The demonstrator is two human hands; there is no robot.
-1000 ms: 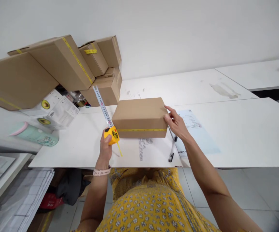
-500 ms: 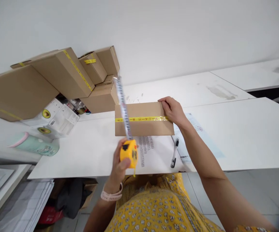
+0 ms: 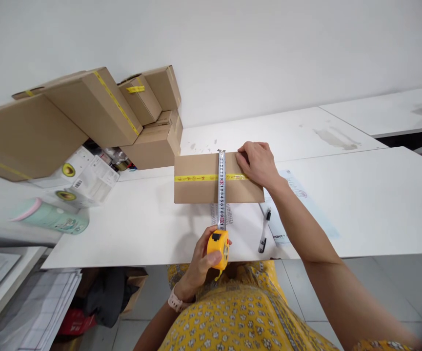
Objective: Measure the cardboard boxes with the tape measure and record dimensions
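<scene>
My left hand (image 3: 202, 258) is wrapped round a yellow tape measure (image 3: 218, 249) at the table's front edge. Its metal blade (image 3: 222, 190) runs away from me across the short side of a cardboard box (image 3: 199, 191), with the hooked end by the far edge. Yellow printed tape crosses the box lengthwise. My right hand (image 3: 257, 163) grips the box's far right corner, fingers bent over the edge. Under and in front of the box lies a printed sheet (image 3: 245, 229); a pen (image 3: 265, 231) rests on it to the right.
Cardboard boxes (image 3: 97, 109) are stacked at the back left. Beside them are a white carton (image 3: 95, 180) with avocado pictures and a mint-green tumbler (image 3: 53, 217) lying on its side. A light blue sheet (image 3: 306, 214) is on the white table (image 3: 371, 209), partly behind my right forearm.
My left hand has moved right with the tape measure. The blade, slanted and blurred before, now lies straight across the box. My right hand has shifted slightly on the corner.
</scene>
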